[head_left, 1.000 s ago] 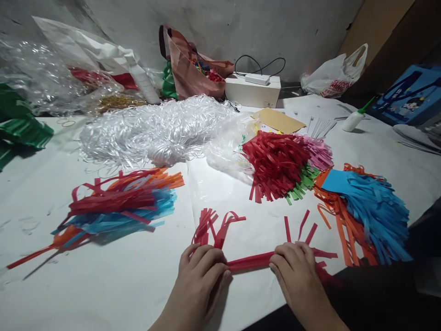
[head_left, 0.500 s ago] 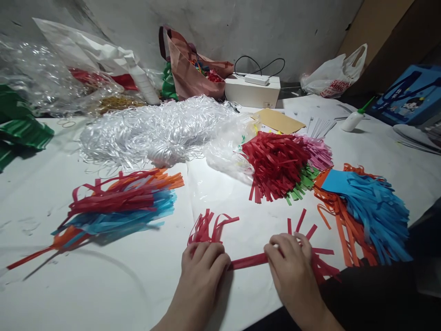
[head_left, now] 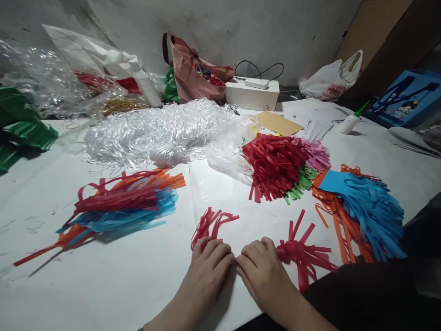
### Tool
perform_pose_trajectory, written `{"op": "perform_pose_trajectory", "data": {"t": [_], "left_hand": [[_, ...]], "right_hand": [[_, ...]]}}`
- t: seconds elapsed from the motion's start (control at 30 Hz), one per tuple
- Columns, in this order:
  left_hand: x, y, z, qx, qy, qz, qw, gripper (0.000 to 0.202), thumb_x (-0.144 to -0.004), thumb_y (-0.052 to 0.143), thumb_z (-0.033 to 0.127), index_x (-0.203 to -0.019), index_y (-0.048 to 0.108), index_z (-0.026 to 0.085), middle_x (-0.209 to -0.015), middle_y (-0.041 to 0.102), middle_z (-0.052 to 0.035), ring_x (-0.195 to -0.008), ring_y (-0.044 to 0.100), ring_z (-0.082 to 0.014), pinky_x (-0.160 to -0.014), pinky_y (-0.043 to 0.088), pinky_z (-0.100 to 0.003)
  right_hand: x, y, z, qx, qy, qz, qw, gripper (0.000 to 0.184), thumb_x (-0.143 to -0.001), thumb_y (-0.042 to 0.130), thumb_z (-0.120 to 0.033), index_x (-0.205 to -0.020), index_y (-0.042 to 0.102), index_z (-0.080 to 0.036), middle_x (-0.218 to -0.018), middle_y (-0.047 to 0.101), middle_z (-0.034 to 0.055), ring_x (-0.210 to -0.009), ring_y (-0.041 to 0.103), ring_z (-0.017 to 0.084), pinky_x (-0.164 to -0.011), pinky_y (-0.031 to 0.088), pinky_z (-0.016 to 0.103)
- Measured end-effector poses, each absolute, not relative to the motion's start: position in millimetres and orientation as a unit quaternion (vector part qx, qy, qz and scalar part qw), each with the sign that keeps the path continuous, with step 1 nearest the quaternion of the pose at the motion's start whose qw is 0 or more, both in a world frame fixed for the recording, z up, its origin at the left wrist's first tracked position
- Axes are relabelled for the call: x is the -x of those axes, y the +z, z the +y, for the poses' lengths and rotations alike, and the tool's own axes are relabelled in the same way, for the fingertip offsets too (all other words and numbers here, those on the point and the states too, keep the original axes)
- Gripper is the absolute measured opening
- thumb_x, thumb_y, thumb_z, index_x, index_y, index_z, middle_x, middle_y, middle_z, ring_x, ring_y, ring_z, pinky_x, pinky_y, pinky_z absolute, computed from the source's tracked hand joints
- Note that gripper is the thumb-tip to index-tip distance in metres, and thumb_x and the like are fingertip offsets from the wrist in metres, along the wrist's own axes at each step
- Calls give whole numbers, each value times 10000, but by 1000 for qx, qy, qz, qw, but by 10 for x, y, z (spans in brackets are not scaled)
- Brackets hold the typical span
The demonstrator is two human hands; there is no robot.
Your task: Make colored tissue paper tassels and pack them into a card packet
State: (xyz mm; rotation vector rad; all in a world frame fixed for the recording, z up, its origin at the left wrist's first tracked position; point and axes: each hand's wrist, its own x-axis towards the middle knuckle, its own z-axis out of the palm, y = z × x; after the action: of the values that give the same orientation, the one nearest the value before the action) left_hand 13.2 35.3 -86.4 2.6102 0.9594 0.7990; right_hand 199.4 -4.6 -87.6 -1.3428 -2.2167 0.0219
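A red fringed tissue-paper tassel (head_left: 299, 250) lies on the white table in front of me, its strips fanning out at both ends. My left hand (head_left: 212, 259) is closed on its middle, with loose strips spilling out beyond the fingers. Right beside it, my right hand (head_left: 258, 266) is closed on the same twisted middle, the fingertips of both hands nearly touching. To the left lies a tied bundle of red, orange and blue tassels (head_left: 120, 202). Beyond my hands sits a pile of red fringed paper (head_left: 275, 165), and blue fringed paper (head_left: 365, 202) rests over orange strips at the right.
A heap of white string (head_left: 155, 133) spreads across the back, with a clear plastic bag (head_left: 227, 156) beside it. Farther back stand a pink bag (head_left: 196, 73), a white box (head_left: 253, 94) and a glue bottle (head_left: 349, 123). Green material (head_left: 24, 128) sits at the left edge.
My right hand has moved left along the red tassel until it is close to my left hand. More of the tassel's right end now shows.
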Motion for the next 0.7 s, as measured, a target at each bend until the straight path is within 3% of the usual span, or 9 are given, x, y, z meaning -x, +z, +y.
{"op": "perform_pose_trajectory", "data": {"t": [0.13, 0.37, 0.5, 0.7], "left_hand": [[-140, -898, 362, -887, 262, 342, 168, 235, -954, 429, 91, -916, 624, 216, -920, 678, -48, -867, 545, -229, -874, 363, -440], [-122, -837, 342, -889, 266, 343, 146, 252, -970, 427, 100, -927, 641, 226, -927, 698, -23, -928, 570, -236, -969, 307, -472], [-93, -810, 323, -883, 258, 369, 137, 199, -969, 471, 114, -920, 632, 221, -932, 695, -24, -921, 566, -234, -950, 312, -467], [-216, -643, 331, -877, 178, 424, 140, 231, -943, 426, 94, -832, 605, 189, -897, 639, -59, -856, 545, -247, -866, 337, -495]], "right_hand": [[-1937, -915, -37, 493, -28, -834, 245, 198, -953, 495, -73, -799, 540, -188, -770, 562, 14, -745, 479, 192, -865, 345, 401], [-2110, -918, -105, 522, -60, -829, 195, 176, -937, 516, -81, -810, 542, -200, -766, 553, 8, -757, 485, 200, -930, 345, 437], [-2347, -917, -183, 552, -33, -802, 224, 191, -959, 477, -63, -859, 566, -200, -830, 591, 18, -831, 520, 203, -1003, 318, 460], [-2343, -860, -183, 612, 25, -746, 261, 183, -963, 453, -103, -860, 561, -209, -884, 598, 31, -868, 540, 223, -962, 320, 472]]}}
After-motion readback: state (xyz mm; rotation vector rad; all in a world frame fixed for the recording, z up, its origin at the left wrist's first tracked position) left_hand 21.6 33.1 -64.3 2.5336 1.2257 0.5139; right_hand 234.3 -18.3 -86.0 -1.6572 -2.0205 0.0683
